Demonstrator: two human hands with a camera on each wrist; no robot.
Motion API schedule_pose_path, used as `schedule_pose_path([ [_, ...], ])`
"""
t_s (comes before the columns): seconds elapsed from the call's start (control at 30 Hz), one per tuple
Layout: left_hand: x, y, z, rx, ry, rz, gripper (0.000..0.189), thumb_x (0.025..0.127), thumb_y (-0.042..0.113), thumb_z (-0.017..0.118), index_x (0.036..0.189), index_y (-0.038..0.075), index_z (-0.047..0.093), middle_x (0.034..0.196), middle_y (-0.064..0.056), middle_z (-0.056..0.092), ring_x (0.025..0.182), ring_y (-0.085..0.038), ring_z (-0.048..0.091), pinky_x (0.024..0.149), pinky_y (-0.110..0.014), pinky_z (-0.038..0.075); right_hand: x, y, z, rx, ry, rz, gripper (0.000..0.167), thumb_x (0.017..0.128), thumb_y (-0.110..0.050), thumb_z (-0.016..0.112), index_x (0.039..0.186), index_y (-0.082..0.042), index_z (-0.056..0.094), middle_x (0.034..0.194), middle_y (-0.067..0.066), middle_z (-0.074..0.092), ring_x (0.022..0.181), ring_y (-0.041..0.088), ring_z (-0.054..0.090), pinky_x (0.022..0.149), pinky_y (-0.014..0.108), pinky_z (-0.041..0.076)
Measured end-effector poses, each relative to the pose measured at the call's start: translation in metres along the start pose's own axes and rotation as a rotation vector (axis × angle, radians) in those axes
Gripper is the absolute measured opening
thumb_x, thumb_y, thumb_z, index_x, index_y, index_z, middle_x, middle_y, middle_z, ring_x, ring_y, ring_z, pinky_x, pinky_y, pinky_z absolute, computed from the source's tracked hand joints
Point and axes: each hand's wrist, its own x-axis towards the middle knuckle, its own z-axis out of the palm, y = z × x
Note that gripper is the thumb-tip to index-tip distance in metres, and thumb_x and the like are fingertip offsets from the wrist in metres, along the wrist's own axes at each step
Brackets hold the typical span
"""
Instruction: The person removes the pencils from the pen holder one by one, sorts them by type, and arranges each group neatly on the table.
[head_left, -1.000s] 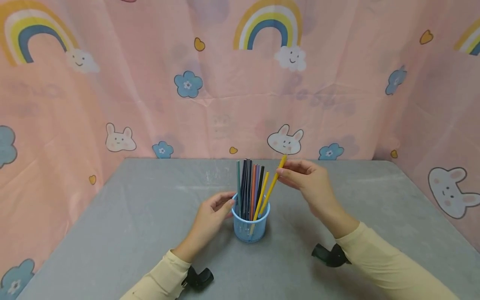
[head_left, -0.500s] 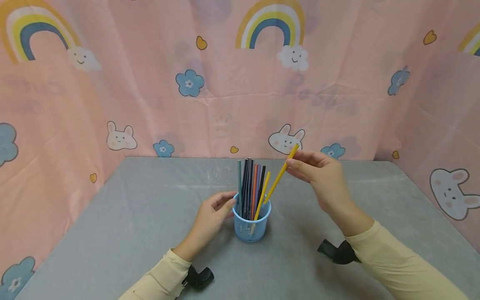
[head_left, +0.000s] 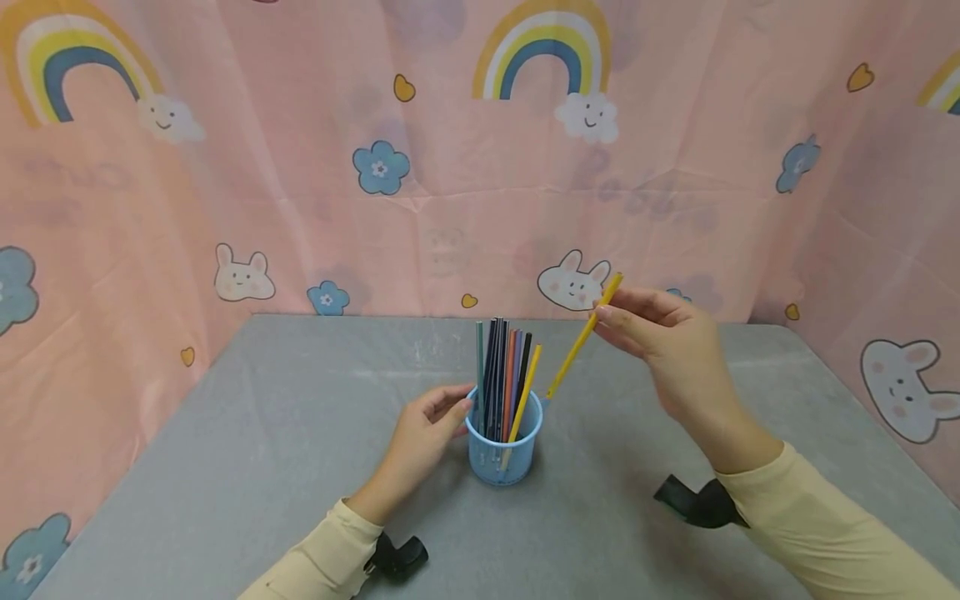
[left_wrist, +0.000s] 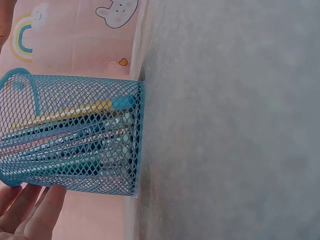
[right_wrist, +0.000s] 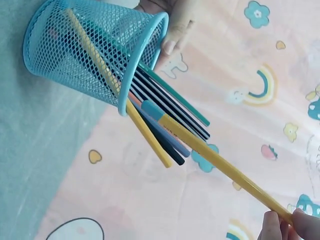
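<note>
A light blue mesh pen cup (head_left: 502, 468) stands upright on the table, with several slim pens or pencils (right_wrist: 172, 102) in it, dark, green, orange, purple and yellow. My left hand (head_left: 422, 432) holds the cup by its left side, the thumb at the rim and the fingers (left_wrist: 45, 212) against the mesh. To the upper right of the cup, my right hand (head_left: 686, 358) pinches a yellow pen (head_left: 581, 340) near its top end. This pen slants down to the left. Its blue lower end (right_wrist: 152, 109) is outside the cup, close to the rim.
The cup rests on a grey table (head_left: 300, 467). Behind it hangs a pink curtain (head_left: 420, 233) printed with rainbows, rabbits and flowers. Black wrist mounts (head_left: 401, 558) are strapped at both sleeves.
My right hand has moved up and to the right, drawing the yellow pen out of the cup. My left hand and the cup have stayed in place.
</note>
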Motion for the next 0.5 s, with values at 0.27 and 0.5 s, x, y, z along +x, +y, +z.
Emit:
schedule_pose_path([
  [0.27,-0.001,0.001,0.0,-0.009,0.006,-0.004,0.026,0.099,0.013,0.062,0.121,0.0,0.067,0.124,-0.018,0.068,0.113,-0.029,0.067,0.084,-0.036,0.062,0.001,-0.001,-0.007,0.032,-0.016,-0.009,0.015,0.086,-0.009,0.077,0.101,-0.012,0.077,0.098,-0.002,0.071,0.088,0.007,0.073,0.08,0.025,0.06],
  [0.5,0.0,0.0,0.0,-0.006,0.005,-0.002,0.026,0.098,0.013,0.062,0.121,0.001,0.067,0.122,-0.018,0.069,0.112,-0.028,0.067,0.084,-0.037,0.062,0.002,0.002,-0.014,-0.052,-0.018,0.035,0.014,0.088,-0.011,0.075,0.1,-0.018,0.078,0.096,-0.006,0.072,0.088,0.005,0.073,0.079,0.022,0.06],
])
